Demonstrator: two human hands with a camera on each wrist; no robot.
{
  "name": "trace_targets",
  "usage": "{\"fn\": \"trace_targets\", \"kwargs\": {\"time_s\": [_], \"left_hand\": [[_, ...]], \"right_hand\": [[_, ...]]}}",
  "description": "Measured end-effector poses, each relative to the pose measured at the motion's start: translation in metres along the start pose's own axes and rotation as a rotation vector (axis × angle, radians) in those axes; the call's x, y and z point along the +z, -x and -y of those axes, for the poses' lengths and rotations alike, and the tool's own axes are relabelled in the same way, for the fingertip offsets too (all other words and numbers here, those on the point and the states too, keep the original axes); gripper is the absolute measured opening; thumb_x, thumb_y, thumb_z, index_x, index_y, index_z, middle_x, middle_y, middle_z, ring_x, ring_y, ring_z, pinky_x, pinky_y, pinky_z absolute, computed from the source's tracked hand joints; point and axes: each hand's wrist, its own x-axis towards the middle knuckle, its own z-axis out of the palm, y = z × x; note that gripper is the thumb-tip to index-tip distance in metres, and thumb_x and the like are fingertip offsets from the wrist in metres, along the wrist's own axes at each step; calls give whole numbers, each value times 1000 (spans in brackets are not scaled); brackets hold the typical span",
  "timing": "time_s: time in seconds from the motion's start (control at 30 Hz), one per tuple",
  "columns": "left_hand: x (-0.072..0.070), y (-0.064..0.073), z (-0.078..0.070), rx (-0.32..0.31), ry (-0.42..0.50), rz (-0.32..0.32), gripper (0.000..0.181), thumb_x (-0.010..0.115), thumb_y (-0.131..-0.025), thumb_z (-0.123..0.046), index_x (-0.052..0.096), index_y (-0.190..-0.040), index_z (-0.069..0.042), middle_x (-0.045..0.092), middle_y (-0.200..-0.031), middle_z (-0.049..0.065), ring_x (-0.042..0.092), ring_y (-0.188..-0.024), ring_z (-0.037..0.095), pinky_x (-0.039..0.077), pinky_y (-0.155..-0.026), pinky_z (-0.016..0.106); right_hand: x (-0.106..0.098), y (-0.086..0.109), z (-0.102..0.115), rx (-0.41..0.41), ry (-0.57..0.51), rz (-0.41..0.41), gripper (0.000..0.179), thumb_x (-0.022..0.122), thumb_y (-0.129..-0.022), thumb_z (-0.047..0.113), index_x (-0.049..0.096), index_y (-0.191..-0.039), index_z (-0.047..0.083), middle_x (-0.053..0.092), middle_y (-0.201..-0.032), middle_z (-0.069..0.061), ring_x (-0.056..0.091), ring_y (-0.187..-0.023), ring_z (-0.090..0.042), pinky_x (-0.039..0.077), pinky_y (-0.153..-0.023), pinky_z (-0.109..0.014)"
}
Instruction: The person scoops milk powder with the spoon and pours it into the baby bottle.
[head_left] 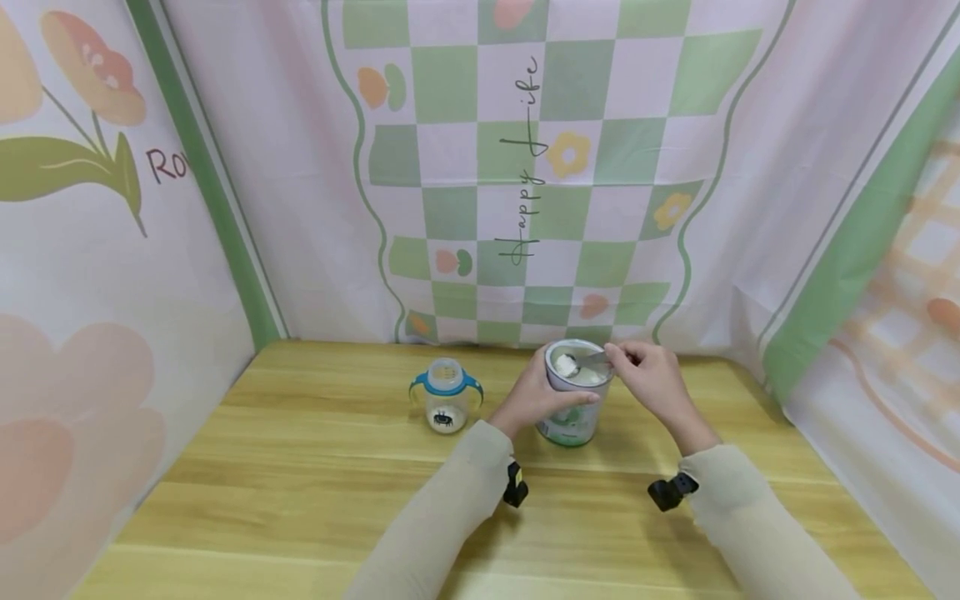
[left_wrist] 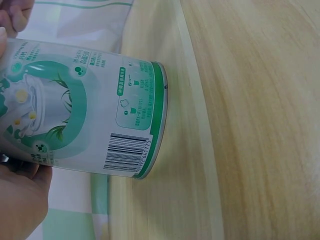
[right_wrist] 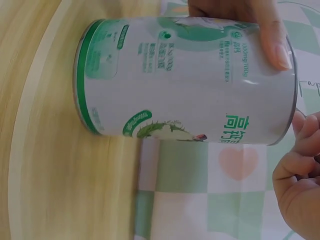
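Note:
A white and green milk powder can (head_left: 572,423) stands uncovered on the table, pale powder visible inside its rim. My left hand (head_left: 542,393) grips it around the upper side, thumb across the front near the top. At the can's mouth, my right hand (head_left: 651,379) pinches the handle of a metal spoon (head_left: 592,360). White powder (head_left: 567,365) is heaped in the spoon's bowl, within the can's opening. In the right wrist view, the left thumb lies along the can (right_wrist: 200,85) and the right fingers (right_wrist: 300,145) are curled beside its rim.
Left of the can stands a clear baby bottle (head_left: 446,398) with a blue two-handled collar and white contents at its bottom. The wooden table (head_left: 300,467) meets a checkered cloth backdrop (head_left: 510,183) behind, with printed cloth walls on both sides.

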Motion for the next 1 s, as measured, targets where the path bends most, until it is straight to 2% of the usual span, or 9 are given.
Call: {"fn": "trace_targets", "kwargs": {"time_s": [0.1, 0.2, 0.3, 0.4, 0.6, 0.8, 1.0], "left_hand": [[1, -1, 1, 2, 0, 0, 89, 87, -79, -35, 35, -150, -24, 48, -135, -10, 53, -116, 7, 46, -99, 34], [1, -2, 2, -1, -4, -1, 90, 88, -79, -36, 35, -151, -25, 48, -136, -9, 53, -116, 8, 46, -99, 34], [2, -2, 3, -14, -10, -3, 92, 88, -78, -37, 34, -151, -26, 47, -137, -10, 52, -118, 7, 45, -100, 34], [2, -3, 4, -16, -10, -1, 92, 89, -77, -37, 34, -151, -27, 46, -137, -10, 52, -118, 7, 45, -100, 34], [3, -4, 6, 6, -4, 4, 92, 89, -78, -35, 35, -151, -26, 47, -137, -10, 52, -118, 6, 45, -101, 34], [1, -5, 8, 32, 2, 15, 90, 89, -78, -33, 34, -150, -26, 48, -137, -9, 52, -120, 7, 45, -101, 33], [1, -5, 9, 45, 7, 23, 90, 89, -78, -31, 35, -150, -26, 49, -137, -9, 53, -119, 7, 45, -101, 33]], "right_hand": [[0, 0, 0, 44, -11, 4, 41, 57, -103, 37, 74, -85, 5, 61, -68, -6, 47, -55, -18, 40, -50, -29], [-1, 1, 0, 124, -43, 23, 46, 55, -103, 42, 74, -87, 4, 66, -76, -7, 53, -65, -18, 44, -55, -29], [-2, 2, 0, 214, -85, 56, 53, 53, -102, 49, 70, -85, 2, 65, -79, -8, 53, -68, -18, 45, -58, -31], [-2, 4, -1, 268, -114, 76, 59, 51, -102, 52, 65, -85, -2, 63, -78, -9, 50, -67, -18, 43, -57, -31], [-3, 9, -7, 277, -133, 47, 53, 51, -103, 46, 66, -86, -1, 58, -72, -6, 49, -61, -13, 42, -52, -29], [-5, 12, -11, 265, -103, 23, 54, 50, -104, 47, 69, -94, -2, 62, -81, -14, 52, -66, -16, 45, -56, -29], [-4, 14, -15, 245, -81, 5, 53, 50, -103, 50, 69, -87, 3, 62, -83, -15, 52, -66, -17, 45, -56, -29]]}}
